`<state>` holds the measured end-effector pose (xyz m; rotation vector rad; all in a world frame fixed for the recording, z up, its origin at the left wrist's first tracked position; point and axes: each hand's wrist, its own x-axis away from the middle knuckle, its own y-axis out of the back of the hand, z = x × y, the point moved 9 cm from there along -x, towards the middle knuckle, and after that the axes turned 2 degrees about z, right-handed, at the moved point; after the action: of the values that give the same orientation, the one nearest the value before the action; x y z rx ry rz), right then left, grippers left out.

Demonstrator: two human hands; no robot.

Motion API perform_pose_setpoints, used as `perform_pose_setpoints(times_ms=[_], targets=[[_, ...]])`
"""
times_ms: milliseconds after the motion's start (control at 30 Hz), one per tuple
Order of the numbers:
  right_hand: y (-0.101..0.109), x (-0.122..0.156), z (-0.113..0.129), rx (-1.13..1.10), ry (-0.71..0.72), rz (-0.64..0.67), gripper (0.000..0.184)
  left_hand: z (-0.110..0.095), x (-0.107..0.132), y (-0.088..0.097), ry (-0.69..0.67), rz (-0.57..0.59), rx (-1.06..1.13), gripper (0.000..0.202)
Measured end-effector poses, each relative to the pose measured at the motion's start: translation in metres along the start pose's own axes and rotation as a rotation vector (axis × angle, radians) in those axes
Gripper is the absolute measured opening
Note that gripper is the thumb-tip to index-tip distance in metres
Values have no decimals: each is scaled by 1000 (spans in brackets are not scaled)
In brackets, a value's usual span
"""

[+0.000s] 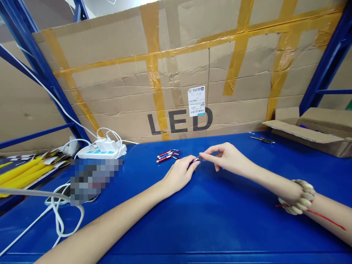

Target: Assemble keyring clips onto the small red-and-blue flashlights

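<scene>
My left hand (180,171) rests on the blue table, its fingers closed around a small purple keychain flashlight (195,160) with a silvery end. Much of that flashlight is hidden by the fingers. From the right, my right hand (224,157) reaches in, thumb and forefinger pinching a small silvery piece (199,157) at the flashlight's end. Whether the two parts are joined I cannot tell. Just beyond my left hand lie several similar keychain flashlights (164,156), red and blue, with carabiner clips.
A white power strip (100,149) with plugged chargers and loose white cables (59,212) occupies the left. Near it is a pixelated object (93,179). Keys (262,140) and an open cardboard box (310,134) lie at the right. Large taped cardboard (123,95) stands behind.
</scene>
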<state>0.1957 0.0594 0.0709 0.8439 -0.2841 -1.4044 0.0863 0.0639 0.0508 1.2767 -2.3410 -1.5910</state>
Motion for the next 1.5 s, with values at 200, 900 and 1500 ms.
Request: perform_pose_setpoints(times_ms=[200,900,1500], targets=[[31,0,0,457,63,-191,21,13,0,3,112,-52,58,27],[-25,4,4,529,146,112,12,28,2,-1,230,-46,86,22],[-29,8,14,397,325,72,18,15,-1,-7,24,6,194,11]])
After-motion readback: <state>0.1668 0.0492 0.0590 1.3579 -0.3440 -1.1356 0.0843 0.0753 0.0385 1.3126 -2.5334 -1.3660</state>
